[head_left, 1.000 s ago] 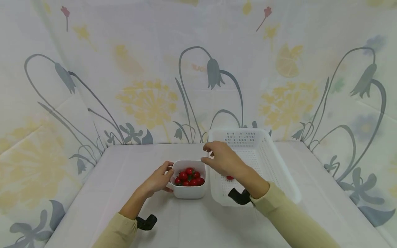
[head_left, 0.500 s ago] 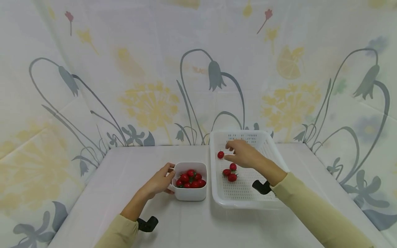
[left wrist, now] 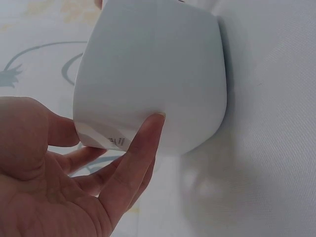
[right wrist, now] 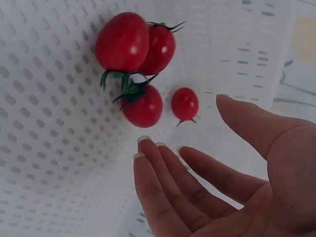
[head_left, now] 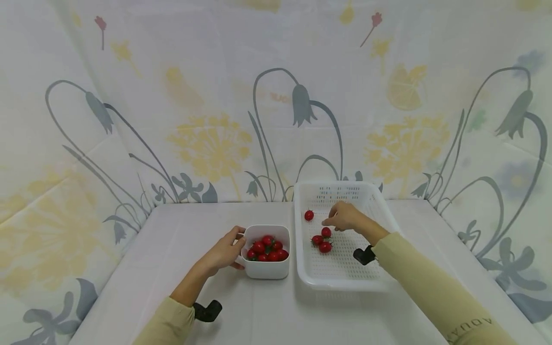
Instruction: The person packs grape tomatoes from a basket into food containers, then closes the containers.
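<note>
My left hand (head_left: 223,250) holds the left side of a small white container (head_left: 266,271). In the left wrist view its thumb meets the rim, and one fingertip rests on the smooth outer wall. Several red cherry tomatoes (head_left: 268,248) with green stems lie inside the container. To the right, my right hand (head_left: 343,216) hovers over a white perforated basket (head_left: 304,275), fingers extended and holding nothing. Below and left of its fingertips, a cluster of three cherry tomatoes (right wrist: 122,43) sits on the basket floor. Another cherry tomato (head_left: 309,215) lies apart, near the basket's left wall.
A pale cloth-covered table (head_left: 258,311) carries both the container and the basket, which stand side by side with a narrow gap. A floral curtain (head_left: 207,96) rises behind and along the sides. Black wrist mounts (head_left: 208,311) stick out from both arms.
My right hand has moved from beside the container's right rim over into the basket, then lowered near the tomatoes, uncovering them. My left hand stays on the container.
</note>
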### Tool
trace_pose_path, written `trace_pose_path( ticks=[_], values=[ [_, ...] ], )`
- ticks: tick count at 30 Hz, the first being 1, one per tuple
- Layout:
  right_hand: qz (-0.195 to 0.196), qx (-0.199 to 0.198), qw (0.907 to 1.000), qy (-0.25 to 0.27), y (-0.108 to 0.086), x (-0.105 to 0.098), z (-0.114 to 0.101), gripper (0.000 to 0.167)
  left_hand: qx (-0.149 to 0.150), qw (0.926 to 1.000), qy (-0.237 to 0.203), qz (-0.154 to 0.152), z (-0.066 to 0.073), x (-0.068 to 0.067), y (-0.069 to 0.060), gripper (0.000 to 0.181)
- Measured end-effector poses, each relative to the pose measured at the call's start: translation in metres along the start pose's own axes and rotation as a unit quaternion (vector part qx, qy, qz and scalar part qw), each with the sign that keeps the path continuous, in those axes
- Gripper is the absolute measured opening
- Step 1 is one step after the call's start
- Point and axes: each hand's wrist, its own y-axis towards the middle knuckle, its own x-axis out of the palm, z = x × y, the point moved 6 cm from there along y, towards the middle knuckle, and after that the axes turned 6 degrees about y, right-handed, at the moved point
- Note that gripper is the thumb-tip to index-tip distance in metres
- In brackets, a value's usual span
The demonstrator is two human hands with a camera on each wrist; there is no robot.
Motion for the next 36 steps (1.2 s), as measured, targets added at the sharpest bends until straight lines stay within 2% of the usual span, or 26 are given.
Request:
trace_pose_path(
  ticks=[3,7,11,14,19,24,30,36],
  values=[
    [0.001,0.051,0.9981,0.035,0.008,0.004,0.016,0.035,0.001,1.0000,-0.001,0.000,0.000,0.000,0.001,0.031],
    [-0.010,0.094,0.9933,0.066,0.014,0.010,0.028,0.031,0.001,1.0000,-0.002,0.001,-0.001,0.001,0.001,0.031],
    [-0.017,0.112,0.9897,0.088,0.016,0.015,0.032,0.026,0.001,1.0000,-0.004,0.001,0.000,0.001,0.000,0.031],
    [-0.019,0.108,0.9896,0.092,0.017,0.018,0.032,0.021,0.001,1.0000,-0.004,0.000,0.000,0.001,0.000,0.031],
    [-0.024,0.093,0.9906,0.097,0.018,0.019,0.028,0.018,0.001,1.0000,0.001,0.002,0.000,0.001,0.000,0.031],
    [-0.024,0.051,0.9908,0.123,0.016,0.010,0.018,0.025,0.000,1.0000,0.002,0.001,-0.001,0.001,0.001,0.032],
    [-0.031,-0.008,0.9838,0.177,0.003,-0.007,-0.010,0.034,-0.001,1.0000,-0.001,0.001,-0.001,0.001,0.001,0.032],
    [-0.026,-0.058,0.9755,0.211,-0.023,-0.011,-0.049,0.038,0.001,1.0000,-0.002,-0.001,-0.001,0.001,0.001,0.032]
  ],
)
